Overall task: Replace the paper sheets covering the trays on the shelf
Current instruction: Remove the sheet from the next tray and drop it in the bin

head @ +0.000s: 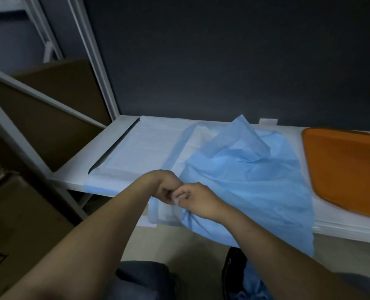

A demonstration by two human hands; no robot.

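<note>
The near edge of the crumpled blue sheet (244, 174) is pinched by the curled fingers of the left hand (165, 188) and the right hand (198, 200), which are touching; the sheet is heaped on the white shelf (76, 172) and draped over its front; a white-covered tray (149, 146) is seen at its left, a bare orange tray (348, 167) at its right.

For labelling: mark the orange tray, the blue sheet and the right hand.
orange tray (348, 169), head view, bare middle of its floor.
blue sheet (244, 169), head view, crumpled middle on the shelf.
right hand (198, 201), head view, back of the hand.
</note>
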